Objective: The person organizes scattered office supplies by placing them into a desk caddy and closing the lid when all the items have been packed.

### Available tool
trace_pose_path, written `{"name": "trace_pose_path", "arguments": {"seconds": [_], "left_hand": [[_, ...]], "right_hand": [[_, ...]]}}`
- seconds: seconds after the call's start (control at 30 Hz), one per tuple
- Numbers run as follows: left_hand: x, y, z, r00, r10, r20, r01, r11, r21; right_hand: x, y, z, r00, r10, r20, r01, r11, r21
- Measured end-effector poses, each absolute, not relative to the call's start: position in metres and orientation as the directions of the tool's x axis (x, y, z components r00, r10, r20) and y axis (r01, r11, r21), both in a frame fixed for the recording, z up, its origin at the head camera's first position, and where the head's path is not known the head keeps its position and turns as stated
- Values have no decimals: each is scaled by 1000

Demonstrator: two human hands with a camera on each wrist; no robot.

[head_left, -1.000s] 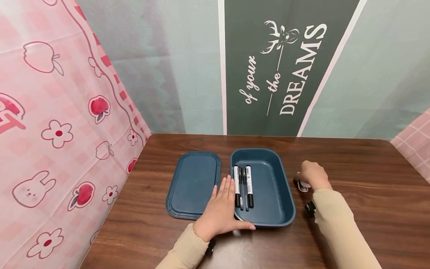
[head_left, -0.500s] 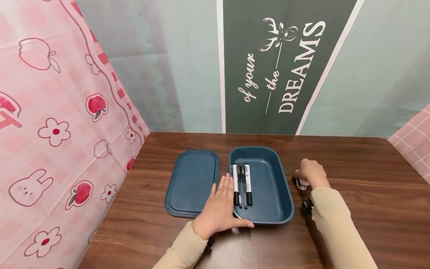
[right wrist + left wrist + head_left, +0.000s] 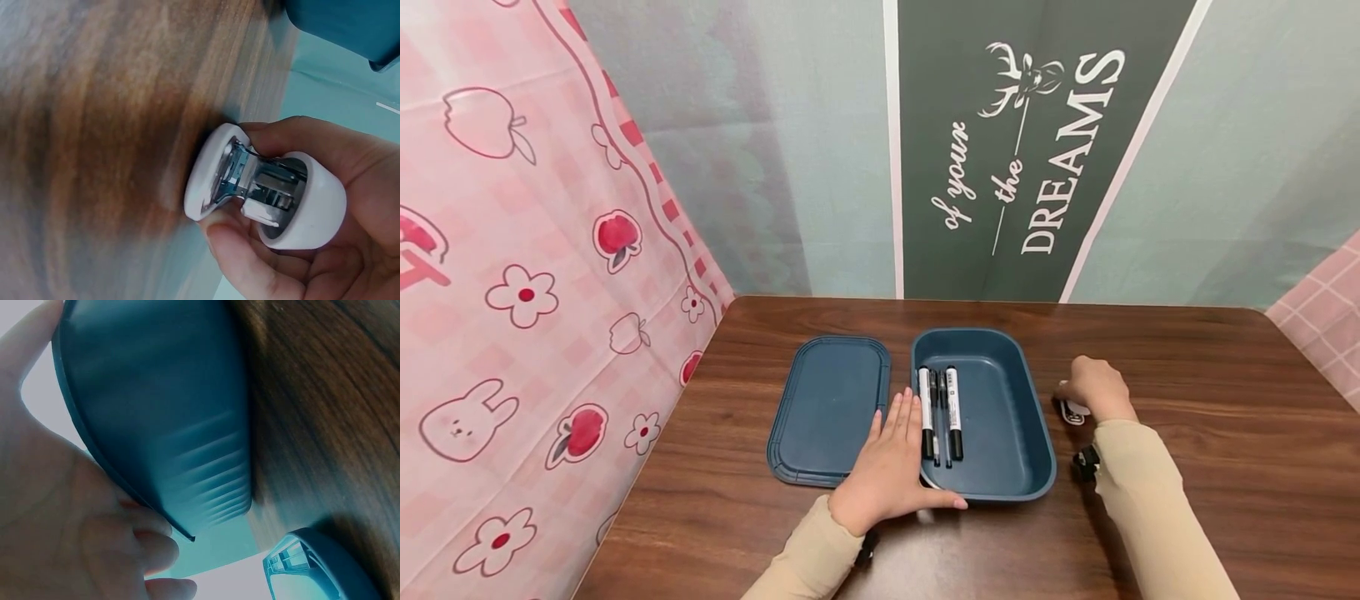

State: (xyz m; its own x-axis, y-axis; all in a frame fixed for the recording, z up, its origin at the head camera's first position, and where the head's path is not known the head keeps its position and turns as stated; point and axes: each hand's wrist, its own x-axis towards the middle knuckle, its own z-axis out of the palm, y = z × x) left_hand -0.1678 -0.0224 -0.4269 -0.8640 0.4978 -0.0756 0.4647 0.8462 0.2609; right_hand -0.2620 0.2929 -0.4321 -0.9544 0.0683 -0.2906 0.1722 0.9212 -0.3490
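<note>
My left hand (image 3: 891,475) rests against the left side of an open blue plastic box (image 3: 1000,425), fingers straight and thumb stretched along the near rim. Inside, along the left wall, two white markers (image 3: 954,410) with black caps flank two slim clear pens (image 3: 945,425). To the right of the box, my right hand (image 3: 1099,390) grips a small white stapler (image 3: 315,209) by its sides. The stapler's white base is close against the tabletop, and its metal front shows in the right wrist view. Most of the stapler is hidden by the hand in the head view.
The matching blue lid (image 3: 831,408) lies flat on the wooden table (image 3: 1210,433), left of the box. A green-grey printed cloth (image 3: 820,167) hangs behind the table's far edge. Pink patterned cloth (image 3: 572,350) hangs along the left side.
</note>
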Motion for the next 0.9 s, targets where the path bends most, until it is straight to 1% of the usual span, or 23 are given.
{"name": "trace_pose_path", "arguments": {"seconds": [0.9], "left_hand": [[-168, -22, -426, -870, 486, -86, 452, 854, 259]], "right_hand": [[-259, 297, -436, -964, 45, -261, 138, 927, -349]]}}
